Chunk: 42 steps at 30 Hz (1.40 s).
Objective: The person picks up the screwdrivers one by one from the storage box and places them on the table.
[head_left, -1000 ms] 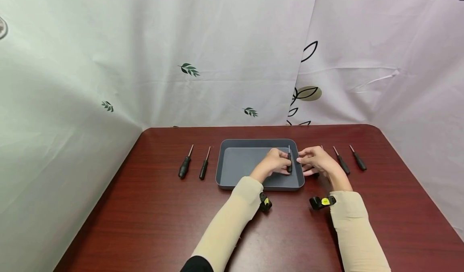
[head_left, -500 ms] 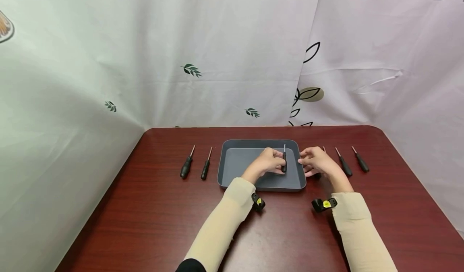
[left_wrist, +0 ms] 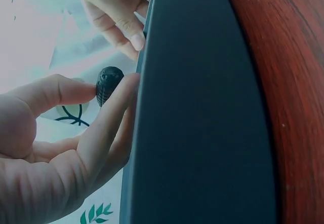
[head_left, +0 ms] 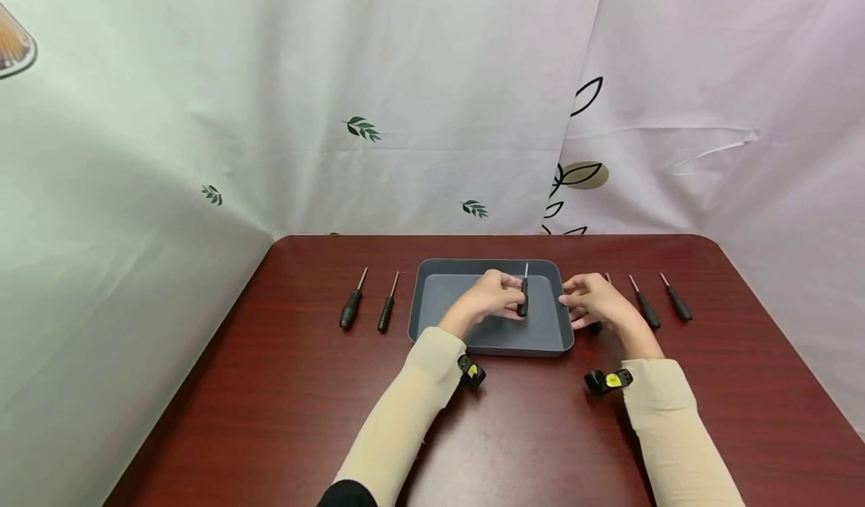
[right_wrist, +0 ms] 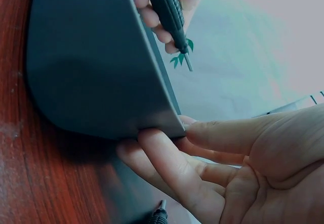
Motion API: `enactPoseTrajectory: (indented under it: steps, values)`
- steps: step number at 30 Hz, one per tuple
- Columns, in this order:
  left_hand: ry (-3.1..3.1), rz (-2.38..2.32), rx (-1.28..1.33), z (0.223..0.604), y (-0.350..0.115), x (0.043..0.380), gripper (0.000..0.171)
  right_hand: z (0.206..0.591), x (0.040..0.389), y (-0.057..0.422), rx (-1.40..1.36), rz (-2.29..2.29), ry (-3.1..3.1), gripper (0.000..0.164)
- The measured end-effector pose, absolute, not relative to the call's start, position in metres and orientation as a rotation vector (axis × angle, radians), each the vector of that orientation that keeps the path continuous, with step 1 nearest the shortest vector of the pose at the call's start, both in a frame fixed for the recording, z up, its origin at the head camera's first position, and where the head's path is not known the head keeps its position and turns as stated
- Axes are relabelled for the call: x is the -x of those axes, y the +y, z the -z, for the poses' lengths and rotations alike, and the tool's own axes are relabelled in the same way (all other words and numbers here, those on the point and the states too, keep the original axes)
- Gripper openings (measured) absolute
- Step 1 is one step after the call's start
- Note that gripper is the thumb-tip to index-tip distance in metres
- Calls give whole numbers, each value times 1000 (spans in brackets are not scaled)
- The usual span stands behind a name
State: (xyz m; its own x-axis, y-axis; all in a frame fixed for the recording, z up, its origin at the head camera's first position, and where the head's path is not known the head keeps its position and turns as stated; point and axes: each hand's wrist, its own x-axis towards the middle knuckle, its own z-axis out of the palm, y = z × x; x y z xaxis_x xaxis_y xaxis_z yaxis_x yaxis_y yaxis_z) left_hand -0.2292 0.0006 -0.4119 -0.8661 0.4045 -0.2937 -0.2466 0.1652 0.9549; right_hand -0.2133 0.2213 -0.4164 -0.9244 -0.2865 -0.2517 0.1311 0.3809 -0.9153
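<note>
My left hand [head_left: 492, 294] pinches a small black-handled screwdriver [head_left: 523, 298] over the right half of a shallow grey tray [head_left: 432, 308]. The screwdriver's metal shaft points toward the back of the table. In the left wrist view, the ribbed handle [left_wrist: 108, 83] sits between thumb and fingers, end toward the camera. My right hand [head_left: 593, 298] holds the tray's right side. In the right wrist view, its thumb is at the rim and its fingers [right_wrist: 169, 165] press the outer wall.
Left of the tray lie two screwdrivers, one with a thicker handle [head_left: 349, 310] and one slimmer [head_left: 386, 315]. To the right are two more, a nearer one [head_left: 649, 312] and an outer one [head_left: 679, 306]. Another handle [head_left: 595, 327] shows partly hidden under my right hand.
My left hand has carried the screwdriver leftward from the tray's right wall, further in over the tray. The right hand stays at the tray's side. The head view has shifted slightly.
</note>
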Motion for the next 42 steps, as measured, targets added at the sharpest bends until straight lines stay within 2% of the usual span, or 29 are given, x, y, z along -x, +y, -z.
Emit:
enactPoseTrajectory:
  steps: [42]
  values:
    - [2040,-1683,-193,399,-69,224,44,416,215,224,169,1552,2274,47]
